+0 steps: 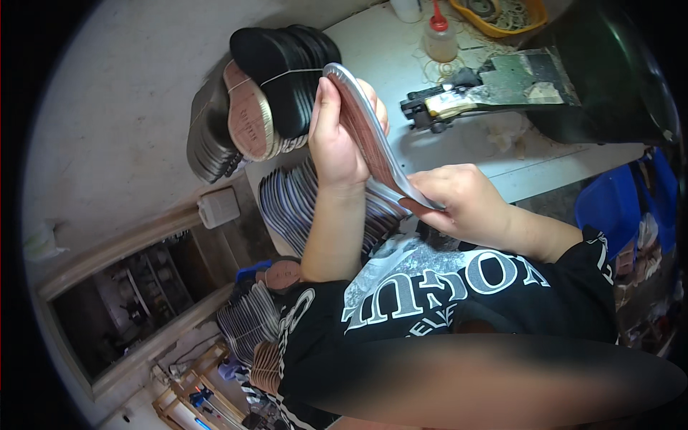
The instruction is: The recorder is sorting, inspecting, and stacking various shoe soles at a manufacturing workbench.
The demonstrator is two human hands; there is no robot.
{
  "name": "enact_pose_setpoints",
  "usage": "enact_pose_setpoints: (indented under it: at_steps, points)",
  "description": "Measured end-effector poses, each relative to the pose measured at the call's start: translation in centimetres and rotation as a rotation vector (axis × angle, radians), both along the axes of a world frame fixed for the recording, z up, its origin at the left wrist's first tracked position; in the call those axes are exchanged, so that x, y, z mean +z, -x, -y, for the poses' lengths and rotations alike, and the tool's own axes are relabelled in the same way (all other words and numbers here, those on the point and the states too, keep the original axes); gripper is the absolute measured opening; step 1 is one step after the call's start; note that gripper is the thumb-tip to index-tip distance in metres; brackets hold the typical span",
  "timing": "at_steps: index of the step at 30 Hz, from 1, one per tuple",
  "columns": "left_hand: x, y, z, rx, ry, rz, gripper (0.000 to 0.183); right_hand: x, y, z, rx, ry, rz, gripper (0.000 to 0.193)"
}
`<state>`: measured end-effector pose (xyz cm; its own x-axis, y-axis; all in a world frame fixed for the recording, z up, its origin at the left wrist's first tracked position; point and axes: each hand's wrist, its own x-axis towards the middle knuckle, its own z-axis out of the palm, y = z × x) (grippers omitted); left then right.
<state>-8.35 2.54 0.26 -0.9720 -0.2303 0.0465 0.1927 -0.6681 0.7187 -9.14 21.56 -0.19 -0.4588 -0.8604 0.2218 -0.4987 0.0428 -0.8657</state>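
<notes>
A shoe insole (373, 136), reddish brown on one face with a pale silver-grey rim, is held up on a slant above the table. My left hand (340, 143) grips its upper end, thumb on the brown face and fingers behind the far edge. At the lower end, my right hand (466, 204) pinches the insole between thumb and fingers. Just below and behind it, a long row of insoles (297, 204) stands on edge on the table. Tied bundles of black insoles (287, 86) lie beyond my left hand, with a pinkish-brown insole (249, 118) facing out.
On the pale table (502, 175), a black and green clamp-like device (459, 100) sits to the right. Behind it are a red-tipped squeeze bottle (440, 39) and a yellow basket (502, 18) of rubber bands. A blue chair (609, 201) stands at right, more insole stacks (247, 315) at lower left.
</notes>
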Motion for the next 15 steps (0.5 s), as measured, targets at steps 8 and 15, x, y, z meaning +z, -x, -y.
enact_pose_setpoints:
  at_steps: [8, 15]
  points:
    - [-1.0, -0.7, -0.2, -0.089, -0.045, -0.457, 0.028, -0.9, -0.3, -0.7, -0.024, 0.097, -0.184, 0.053]
    - [-0.7, -0.4, -2.8, 0.314, 0.177, 0.036, 0.019, -1.4, -0.3, -2.5, -0.076, 0.143, 0.288, 0.03]
